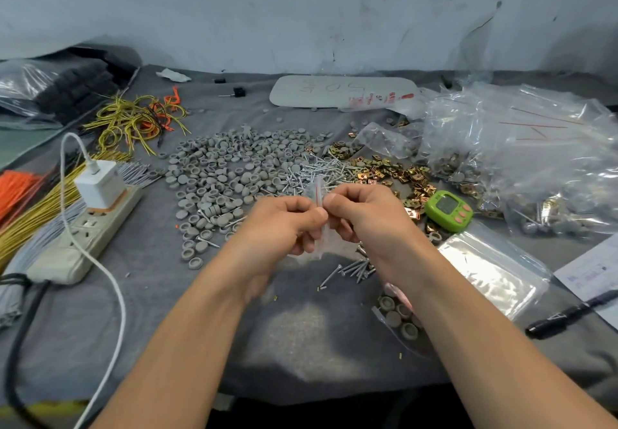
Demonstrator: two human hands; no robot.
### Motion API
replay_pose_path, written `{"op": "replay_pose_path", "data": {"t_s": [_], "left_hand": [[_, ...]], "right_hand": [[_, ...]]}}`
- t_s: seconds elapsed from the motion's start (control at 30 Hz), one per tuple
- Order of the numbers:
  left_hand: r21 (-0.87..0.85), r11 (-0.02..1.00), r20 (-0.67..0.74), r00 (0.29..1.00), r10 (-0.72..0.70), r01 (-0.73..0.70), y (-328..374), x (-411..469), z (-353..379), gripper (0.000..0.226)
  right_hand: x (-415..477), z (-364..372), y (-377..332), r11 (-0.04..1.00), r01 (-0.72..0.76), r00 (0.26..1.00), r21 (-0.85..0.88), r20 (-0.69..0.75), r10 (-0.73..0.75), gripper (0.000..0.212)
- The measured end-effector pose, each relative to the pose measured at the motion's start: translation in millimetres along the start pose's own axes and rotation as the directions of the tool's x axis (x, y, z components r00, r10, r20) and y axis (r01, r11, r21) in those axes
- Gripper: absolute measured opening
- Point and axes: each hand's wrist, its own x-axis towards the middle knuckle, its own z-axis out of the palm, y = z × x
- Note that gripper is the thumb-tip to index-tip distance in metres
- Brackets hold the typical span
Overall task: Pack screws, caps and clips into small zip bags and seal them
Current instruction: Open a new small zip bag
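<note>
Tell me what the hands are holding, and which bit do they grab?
A small clear zip bag. The left hand and the right hand both pinch it between thumb and fingers, at the end with the red zip line.

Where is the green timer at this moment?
In the head view, the timer sits just right of the right hand, beside the brass clips and behind the flat zip bags.

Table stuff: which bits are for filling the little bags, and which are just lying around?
For the job: small zip bag, grey caps, screws, brass clips, empty zip bags.
Just lying about: green timer, power strip, yellow wires, black marker.
</note>
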Motion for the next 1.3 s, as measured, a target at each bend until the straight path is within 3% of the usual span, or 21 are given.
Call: {"op": "replay_pose_path", "data": {"t_s": [0.07,0.17,0.23,0.33,0.43,0.53,0.63,0.7,0.77,0.87,0.93,0.97,1.0,1.03,1.07,1.1,1.13,1.17,1.3], "left_hand": [[0.038,0.999,-0.067,0.998,0.003,0.0,-0.5,0.6,5.6,0.037],[0.472,0.879,-0.266,0.94,0.215,-0.068,-2.7,1.2,13.4,0.032],[0.648,0.762,-0.389,0.859,0.333,-0.002,-2.1,0.8,8.3,0.029],[0.718,0.687,-0.538,0.715,0.446,0.112,1.0,3.8,-6.6,0.026],[0.782,0.622,-0.485,0.667,0.566,0.041,-2.5,2.9,-7.4,0.016],[0.786,0.61,-0.396,0.678,0.619,-0.097,-8.5,-0.3,-5.6,0.007],[0.807,0.551,-0.289,0.671,0.683,-0.213,-10.8,-3.4,-6.8,0.005],[0.776,0.56,-0.239,0.686,0.688,-0.291,-12.8,-4.2,-9.5,0.015],[0.714,0.61,-0.266,0.672,0.691,-0.344,-14.1,-4.4,-13.7,0.016],[0.724,0.578,-0.27,0.617,0.739,-0.376,-19.0,-5.7,-12.4,0.016],[0.749,0.504,-0.182,0.598,0.781,-0.43,-24.3,-8.4,-5.7,0.017],[0.747,0.469,-0.136,0.583,0.801,-0.47,-26.5,-10.0,-3.3,0.018],[0.741,0.437,-0.098,0.562,0.821,-0.51,-28.3,-11.1,-2.6,0.02],[0.738,0.405,-0.073,0.533,0.843,-0.54,-29.6,-12.0,-2.6,0.022],[0.744,0.367,-0.055,0.496,0.867,-0.559,-30.5,-12.5,-2.6,0.023],[0.757,0.325,-0.038,0.459,0.888,-0.567,-31.5,-12.8,-1.8,0.022],[0.769,0.29,-0.023,0.429,0.903,-0.57,-32.8,-12.9,0.1,0.02],[0.775,0.272,-0.014,0.415,0.91,-0.57,-33.8,-13.2,2.8,0.02],[0.785,0.245,0.029,0.428,0.903,-0.57,-36.8,-13.8,13.0,0.019]], "right_hand": [[-3.1,2.5,-2.9,0.977,0.058,0.998,-0.208,-0.024,-0.064,0.033],[-7.1,9.9,-3.5,0.835,0.143,0.98,-0.531,-0.04,-0.194,0.029],[-8.4,9.9,-4.8,0.79,0.139,0.968,-0.597,-0.087,-0.236,0.027],[-9.3,8.0,-5.1,0.75,0.134,0.956,-0.647,-0.116,-0.27,0.025],[-11.7,16.3,-2.1,0.691,0.142,0.935,-0.709,-0.133,-0.329,0.019],[-17.1,24.6,-4.6,0.656,0.249,0.836,-0.713,-0.184,-0.517,0.02],[-24.0,39.5,-4.4,0.584,0.379,0.757,-0.718,-0.122,-0.642,0.022],[-24.5,44.5,0.1,0.621,0.397,0.783,-0.676,-0.103,-0.613,0.013],[-21.6,42.7,3.4,0.685,0.339,0.874,-0.644,-0.053,-0.483,0.015],[-15.0,41.4,4.2,0.572,0.214,0.958,-0.792,0.056,-0.281,0.02],[-13.0,43.4,3.9,0.511,0.141,0.975,-0.848,0.03,-0.219,0.02],[-12.4,44.0,3.9,0.54,0.102,0.981,-0.836,-0.007,-0.195,0.026],[-10.7,43.0,3.2,0.663,0.057,0.986,-0.747,-0.062,-0.155,0.031],[-8.4,41.4,2.3,0.849,-0.001,0.991,-0.528,-0.114,-0.07,0.034],[-6.1,40.3,0.5,0.978,-0.071,0.992,-0.194,-0.113,0.05,0.034],[-3.7,40.8,-1.0,0.974,-0.167,0.983,0.154,-0.054,0.178,0.034],[-1.1,41.1,-2.0,0.876,-0.246,0.965,0.415,0.015,0.263,0.033],[1.4,40.4,-2.9,0.773,-0.294,0.947,0.563,0.064,0.314,0.033],[4.6,33.8,-5.2,0.575,-0.386,0.904,0.721,0.172,0.39,0.032]]}}
